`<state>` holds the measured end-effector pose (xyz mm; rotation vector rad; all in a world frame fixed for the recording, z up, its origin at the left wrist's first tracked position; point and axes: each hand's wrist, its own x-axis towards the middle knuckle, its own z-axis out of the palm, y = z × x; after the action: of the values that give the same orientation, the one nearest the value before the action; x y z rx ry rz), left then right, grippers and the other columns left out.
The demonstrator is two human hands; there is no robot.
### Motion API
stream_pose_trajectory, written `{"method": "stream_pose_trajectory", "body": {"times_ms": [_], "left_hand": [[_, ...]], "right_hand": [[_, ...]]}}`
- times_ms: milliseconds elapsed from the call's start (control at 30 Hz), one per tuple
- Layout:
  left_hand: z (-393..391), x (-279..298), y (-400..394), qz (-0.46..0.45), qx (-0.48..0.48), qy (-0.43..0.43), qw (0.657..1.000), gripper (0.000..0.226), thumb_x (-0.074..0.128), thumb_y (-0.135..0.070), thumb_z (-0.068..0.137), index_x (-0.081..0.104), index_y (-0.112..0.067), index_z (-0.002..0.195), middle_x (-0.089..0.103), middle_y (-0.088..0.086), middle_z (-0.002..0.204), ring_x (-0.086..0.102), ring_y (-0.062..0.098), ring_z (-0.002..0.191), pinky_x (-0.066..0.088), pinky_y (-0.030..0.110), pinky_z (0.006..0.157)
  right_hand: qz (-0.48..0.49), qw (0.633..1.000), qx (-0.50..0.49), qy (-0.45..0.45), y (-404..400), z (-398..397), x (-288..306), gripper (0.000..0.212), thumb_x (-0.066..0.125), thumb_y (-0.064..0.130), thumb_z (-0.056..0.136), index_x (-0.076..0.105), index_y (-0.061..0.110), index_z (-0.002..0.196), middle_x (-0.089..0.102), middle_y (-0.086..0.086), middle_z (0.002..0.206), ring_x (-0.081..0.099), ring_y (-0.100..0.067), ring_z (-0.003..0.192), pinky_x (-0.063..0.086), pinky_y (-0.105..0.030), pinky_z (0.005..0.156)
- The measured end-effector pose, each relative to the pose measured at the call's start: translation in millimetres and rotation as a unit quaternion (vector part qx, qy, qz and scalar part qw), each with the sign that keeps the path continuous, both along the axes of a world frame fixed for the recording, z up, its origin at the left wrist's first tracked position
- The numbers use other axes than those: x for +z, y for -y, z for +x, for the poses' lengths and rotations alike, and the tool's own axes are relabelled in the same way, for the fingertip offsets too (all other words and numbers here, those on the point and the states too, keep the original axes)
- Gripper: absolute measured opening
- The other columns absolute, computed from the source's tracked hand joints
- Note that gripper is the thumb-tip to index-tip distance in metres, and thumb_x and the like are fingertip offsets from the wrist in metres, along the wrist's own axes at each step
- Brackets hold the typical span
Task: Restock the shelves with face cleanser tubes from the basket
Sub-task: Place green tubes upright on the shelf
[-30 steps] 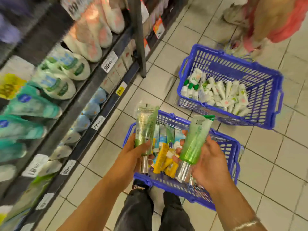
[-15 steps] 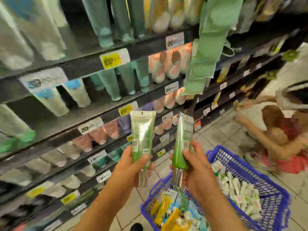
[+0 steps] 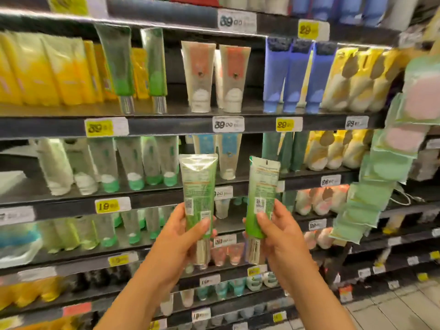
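Two glossy green flattened tubes, silver caps down, centre frame: left hand (image 3: 176,236) grip clamped on left tube (image 3: 198,186), right hand (image 3: 283,234) on right tube (image 3: 260,194), before dark shelves (image 3: 166,125)

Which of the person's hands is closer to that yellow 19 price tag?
Left. The left hand is just right of and below the yellow 19 price tag; the right hand is farther right.

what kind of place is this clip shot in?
Most likely a skincare aisle in a shop or supermarket. Tiered dark shelves hold rows of upright tubes, printed price tags line the shelf edges, and each hand, left hand and right hand, holds a green tube.
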<state>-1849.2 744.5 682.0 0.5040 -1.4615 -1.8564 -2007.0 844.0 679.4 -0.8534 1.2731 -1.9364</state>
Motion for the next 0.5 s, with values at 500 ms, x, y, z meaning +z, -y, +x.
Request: {"method": "stream_pose_trajectory", "body": {"times_ms": [500], "left_hand": [[115.8, 130.0, 108.2, -0.04, -0.026, -0.077, 0.996, 0.037, 0.067, -0.044, 0.062, 0.056, -0.024, 0.091, 0.056, 0.007, 0.06, 0.039, 0.013, 0.034, 0.035, 0.019, 0.035]], "right_hand": [[-0.156, 0.982, 0.096, 0.052, 115.7, 120.3, 124.2, 0.037, 0.059, 0.019, 0.072, 0.053, 0.014, 0.108, 0.067, -0.012, 0.08, 0.058, -0.018, 0.052, 0.045, -0.024, 0.04]]}}
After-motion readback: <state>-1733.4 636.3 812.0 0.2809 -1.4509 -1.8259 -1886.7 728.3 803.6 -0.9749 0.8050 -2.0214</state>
